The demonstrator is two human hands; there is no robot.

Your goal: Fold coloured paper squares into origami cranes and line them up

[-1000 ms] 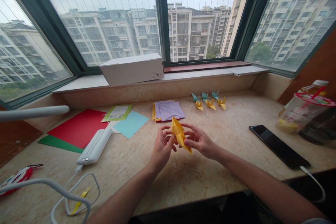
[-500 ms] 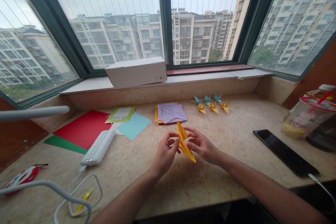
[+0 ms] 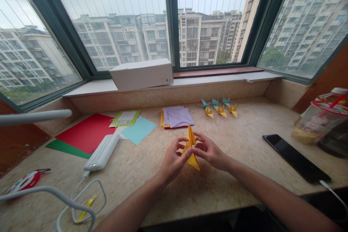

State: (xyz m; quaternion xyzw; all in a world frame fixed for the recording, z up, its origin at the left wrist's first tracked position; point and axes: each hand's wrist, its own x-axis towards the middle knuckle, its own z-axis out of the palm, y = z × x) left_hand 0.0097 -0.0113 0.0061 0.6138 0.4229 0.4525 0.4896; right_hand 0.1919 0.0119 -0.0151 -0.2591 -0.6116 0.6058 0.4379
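A stone surface (image 3: 244, 130) stretches before me. Over it, between near and far edges, my left hand (image 3: 175, 157) and right hand (image 3: 212, 150) curl, thumbs and fingertips nearly closed, both pinching the yellow folded paper (image 3: 193, 162), steeply tilted between them. Toward the far edge sit small paper cranes (image 3: 221, 111), three blue, three yellow.

Creased folded paper (image 3: 191, 138), glossy phone (image 3: 296, 157), smooth plastic power bank (image 3: 102, 151), countertop (image 3: 141, 165) perhaps stone
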